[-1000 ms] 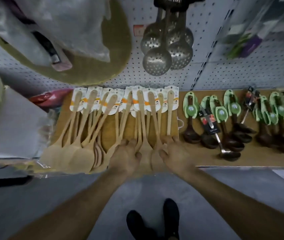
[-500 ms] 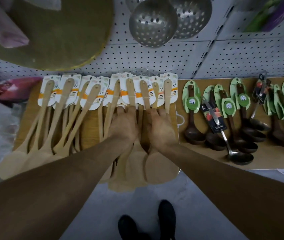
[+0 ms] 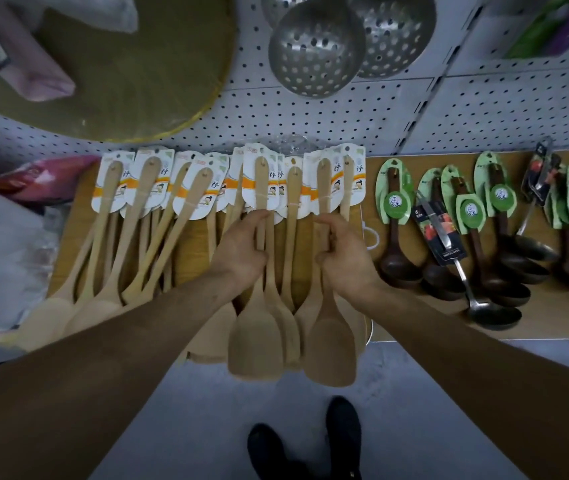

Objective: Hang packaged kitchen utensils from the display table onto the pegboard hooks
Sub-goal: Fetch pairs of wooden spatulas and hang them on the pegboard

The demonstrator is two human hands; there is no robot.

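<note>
Down at centre frame, both hands are on the spatulas (image 3: 144, 188), a long row of them lying card-end up on the bench (image 3: 549, 320), fanned out toward the left edge. The left hand (image 3: 241, 251) is curled round a handle just below its white-and-orange card, thumb on top. A second handle may be in that grip too, but I can't tell. That left spatula (image 3: 255, 344) runs straight down from the fist, and its broad blade hangs past the front edge of the bench, over the floor. Right beside it, the right hand (image 3: 345, 254) is clamped on another handle, with the fingers wrapped over the top just under the card. Its right spatula (image 3: 329, 351) also juts off the bench edge, blade level with the other one. One loose spatula lies in the gap between the two hands.

Over on the right of the frame, dark ladles (image 3: 397, 265) with green cards sit in a row on the bench, and a steel ladle (image 3: 494, 317) lies slantwise among them. Behind everything, across the top, runs the pegboard (image 3: 310, 126). Perforated skimmers (image 3: 314, 53) hang at upper centre and a round mat (image 3: 130, 64) fills the upper left. Black shoes (image 3: 343, 431) show at bottom centre.
</note>
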